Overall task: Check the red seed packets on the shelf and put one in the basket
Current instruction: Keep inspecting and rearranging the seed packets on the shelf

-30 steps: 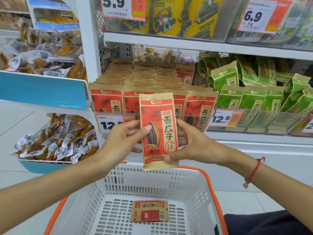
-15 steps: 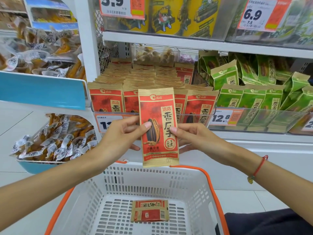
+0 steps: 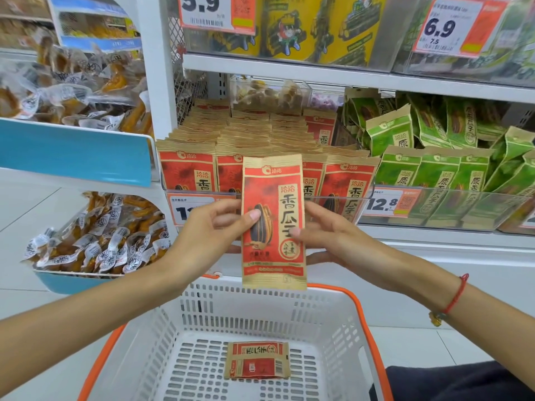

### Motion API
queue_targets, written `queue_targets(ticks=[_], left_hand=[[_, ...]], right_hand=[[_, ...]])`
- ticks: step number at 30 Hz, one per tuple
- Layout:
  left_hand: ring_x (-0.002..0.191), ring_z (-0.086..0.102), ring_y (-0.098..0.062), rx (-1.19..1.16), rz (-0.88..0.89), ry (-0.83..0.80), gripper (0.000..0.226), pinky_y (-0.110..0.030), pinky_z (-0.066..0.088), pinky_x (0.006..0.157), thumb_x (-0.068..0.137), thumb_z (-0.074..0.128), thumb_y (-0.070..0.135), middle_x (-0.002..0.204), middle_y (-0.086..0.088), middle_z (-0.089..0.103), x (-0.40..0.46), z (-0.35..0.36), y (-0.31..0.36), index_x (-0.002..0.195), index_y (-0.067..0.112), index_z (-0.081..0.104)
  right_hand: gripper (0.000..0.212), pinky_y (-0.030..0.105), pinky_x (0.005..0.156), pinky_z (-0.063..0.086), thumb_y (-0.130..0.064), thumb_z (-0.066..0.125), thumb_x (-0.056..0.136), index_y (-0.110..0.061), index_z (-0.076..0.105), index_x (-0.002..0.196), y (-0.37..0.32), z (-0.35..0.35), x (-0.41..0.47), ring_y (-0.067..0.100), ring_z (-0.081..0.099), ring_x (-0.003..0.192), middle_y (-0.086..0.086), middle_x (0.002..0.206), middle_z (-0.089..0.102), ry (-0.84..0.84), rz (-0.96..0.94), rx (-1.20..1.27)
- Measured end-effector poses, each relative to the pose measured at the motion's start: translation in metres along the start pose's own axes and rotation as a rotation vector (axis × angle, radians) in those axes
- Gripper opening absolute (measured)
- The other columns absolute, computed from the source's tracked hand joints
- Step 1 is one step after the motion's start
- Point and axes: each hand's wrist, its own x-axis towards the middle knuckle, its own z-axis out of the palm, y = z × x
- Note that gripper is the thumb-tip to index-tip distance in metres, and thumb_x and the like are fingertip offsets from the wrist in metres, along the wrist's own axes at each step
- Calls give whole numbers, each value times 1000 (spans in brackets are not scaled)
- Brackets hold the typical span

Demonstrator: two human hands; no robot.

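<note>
From the head camera, one red seed packet (image 3: 258, 360) already lies flat on the floor of the white basket (image 3: 269, 311), so a drop looks done. A second red packet (image 3: 273, 224) is held upright above the basket's far rim, in front of the shelf row of red packets (image 3: 188, 172). The left hand (image 3: 211, 235) pinches its left edge, thumb on the front. The right hand (image 3: 333, 238) pinches its right edge. Checking seems under way; lowering it remains.

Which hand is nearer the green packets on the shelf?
Right. The right hand holds the red packet by the edge facing the green packets; the left hand grips its far edge.
</note>
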Motion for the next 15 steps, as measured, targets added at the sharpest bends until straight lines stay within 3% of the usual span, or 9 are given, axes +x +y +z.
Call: queue_targets(ticks=[3,5,8,11,15], left_hand=[[83,69,1,28,4,141,26,-15,56,61,86,67,31,97,9,72,2,-2,-2,110,23,62],[83,68,1,58,9,183,18,-17,57,61,86,68,27,94,12,71,2,-1,-5,102,21,65],[80,71,-4,57,-24,117,9,-23,59,68,91,62,18,88,7,75,-3,5,-6,93,18,71],[77,72,-4,-41,-147,-35,22,-16,57,64,100,46,11,83,6,76,-7,16,-5,101,20,66],[81,72,-3,-169,-289,-94,36,-18,57,67,102,32,45,83,10,76,-2,20,-10,103,28,64]], right_hand=[[51,36,90,55,-6,57,93,-33,44,135,-1,4,-5,15,65,110,-4,123,66,-62,-83,23],[60,34,83,57,1,56,92,-37,42,137,1,9,-7,17,67,106,-4,129,62,-42,-143,13],[62,27,73,56,-3,56,94,-44,41,138,4,16,-6,17,68,96,1,131,50,-14,-195,-46],[57,25,74,57,-13,58,94,-44,40,138,12,18,0,4,63,86,-1,117,40,53,-208,-226],[56,16,70,51,-20,66,89,-44,44,135,17,16,6,4,57,79,1,111,42,163,-216,-327]])
